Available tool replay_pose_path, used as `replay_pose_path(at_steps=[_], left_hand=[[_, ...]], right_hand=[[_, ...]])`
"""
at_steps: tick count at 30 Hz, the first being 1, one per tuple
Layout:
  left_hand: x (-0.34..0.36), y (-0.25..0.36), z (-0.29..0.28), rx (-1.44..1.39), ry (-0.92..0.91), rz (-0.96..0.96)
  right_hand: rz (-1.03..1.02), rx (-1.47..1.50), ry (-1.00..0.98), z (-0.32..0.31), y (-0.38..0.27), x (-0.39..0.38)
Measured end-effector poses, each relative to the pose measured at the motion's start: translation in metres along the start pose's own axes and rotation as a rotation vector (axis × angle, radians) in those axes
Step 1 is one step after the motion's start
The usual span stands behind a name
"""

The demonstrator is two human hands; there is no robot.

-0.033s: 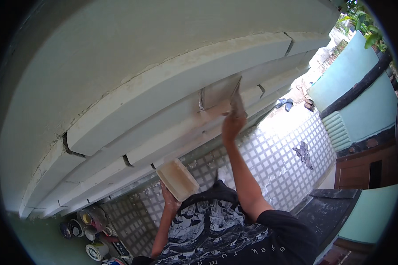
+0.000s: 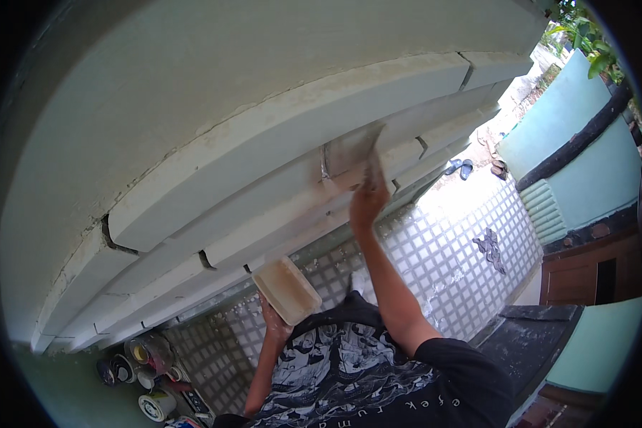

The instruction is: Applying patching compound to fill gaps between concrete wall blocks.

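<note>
My left hand [image 2: 275,322] grips the edge of a shallow, rectangular off-white tub [image 2: 287,291], tilted so that its beige inside shows. My right hand [image 2: 369,203] is raised against the pale wall [image 2: 264,187], closed on a thin flat tool [image 2: 375,143] smeared by motion; its exact kind cannot be made out. The tool lies over a recessed band between two projecting ledges, to the right of a dark vertical groove [image 2: 325,161]. Around that groove the surface looks brownish and damp or freshly coated.
Cans, tubs and rolls [image 2: 150,378] are clustered at the lower left by the wall. Below lies a checkered tile floor [image 2: 449,274] with white specks and a dark crumpled cloth [image 2: 489,251]. Sandals [image 2: 466,169] lie farther off, near a mint-green wall [image 2: 585,171].
My right hand and the tool have shifted slightly left along the wall, and the tool is more blurred. The left hand and the tub have stayed where they were.
</note>
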State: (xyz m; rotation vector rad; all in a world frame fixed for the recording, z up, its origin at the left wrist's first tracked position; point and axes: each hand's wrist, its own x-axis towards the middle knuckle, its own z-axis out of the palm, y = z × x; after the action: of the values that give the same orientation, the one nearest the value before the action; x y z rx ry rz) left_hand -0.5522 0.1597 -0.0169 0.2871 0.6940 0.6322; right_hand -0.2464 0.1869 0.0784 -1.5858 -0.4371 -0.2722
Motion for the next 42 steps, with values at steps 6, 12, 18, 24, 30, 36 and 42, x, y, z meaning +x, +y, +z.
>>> replay_pose_path(at_steps=[6, 12, 18, 24, 30, 36, 42], left_hand=[[-0.003, -0.001, -0.008, -0.027, 0.021, 0.029], [-0.001, -0.004, -0.011, 0.029, 0.017, 0.029], [-0.007, -0.004, -0.016, 0.035, 0.023, 0.002], [-0.002, -0.003, -0.013, 0.039, 0.017, 0.005], [-0.006, -0.001, -0.007, 0.01, 0.023, 0.025], [-0.007, -0.004, -0.012, 0.024, 0.018, 0.083], [-0.006, -0.002, -0.001, -0.002, 0.142, 0.059]], right_hand=[[-0.09, 0.226, -0.361, -0.013, -0.023, -0.058], [-0.07, 0.32, 0.18, 0.012, 0.009, 0.007], [0.215, 0.349, -0.137, -0.003, -0.028, -0.034], [0.029, 0.233, 0.029, 0.002, -0.013, 0.005], [-0.617, 0.123, -0.273, -0.006, -0.029, -0.019], [-0.341, -0.184, 0.298, -0.035, 0.017, 0.113], [-0.38, -0.252, 0.098, -0.002, 0.001, 0.061]])
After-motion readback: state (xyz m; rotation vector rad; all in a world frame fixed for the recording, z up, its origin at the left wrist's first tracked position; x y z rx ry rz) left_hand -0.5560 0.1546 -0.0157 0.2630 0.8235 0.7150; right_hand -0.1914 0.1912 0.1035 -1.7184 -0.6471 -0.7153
